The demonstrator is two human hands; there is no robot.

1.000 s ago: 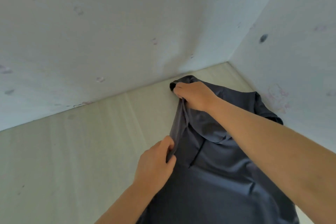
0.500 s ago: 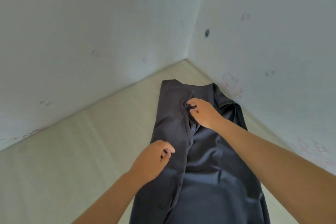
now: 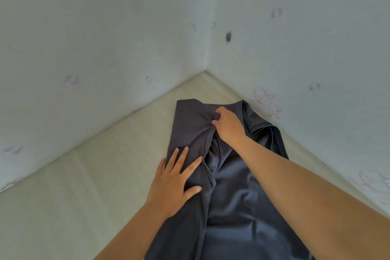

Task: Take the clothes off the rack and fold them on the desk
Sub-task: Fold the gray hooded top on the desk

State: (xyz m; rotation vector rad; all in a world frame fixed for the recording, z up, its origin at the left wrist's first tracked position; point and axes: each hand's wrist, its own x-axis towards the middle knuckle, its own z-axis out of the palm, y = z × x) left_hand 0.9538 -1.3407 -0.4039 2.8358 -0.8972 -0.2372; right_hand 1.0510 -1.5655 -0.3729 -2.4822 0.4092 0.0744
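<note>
One dark grey garment [image 3: 242, 217] lies lengthwise on the pale desk [image 3: 73, 207], smooth and slightly shiny; its near end runs off the bottom of the view between the person's two bare forearms, so that edge cannot be seen. Its left part is folded inward as a long flap [image 3: 190, 124] whose free edge runs down the middle, leaving a narrow dark crease with a few soft wrinkles.

The left hand [image 3: 173, 183] lies flat on the near part of that flap, palm down, fingers straight and spread, thumb pointing toward the crease, gripping nothing; the heel of the hand sits at the garment's left fold line. Farther up, the right hand [image 3: 230, 127] has its fingers curled and pinches a bunch of cloth at the flap's free edge, where the fabric puckers toward the fingertips. Beyond and to the right of it, one short sleeve [image 3: 263, 126] lies loosely rumpled, its hem turned up.

To the left of the garment a broad band of desk shows, widening toward the viewer, bounded by the foot of the left wall [image 3: 95, 48]; to the right only a thin strip of desk separates the sleeve and side edge from the right wall [image 3: 306, 48]; past the garment's straight far edge a small wedge of desk reaches the corner where the two walls meet.

Counted: one garment, one desk, two hands, two walls; the right wall carries one dark spot [image 3: 228, 37], and both walls show faint pinkish smudges.
</note>
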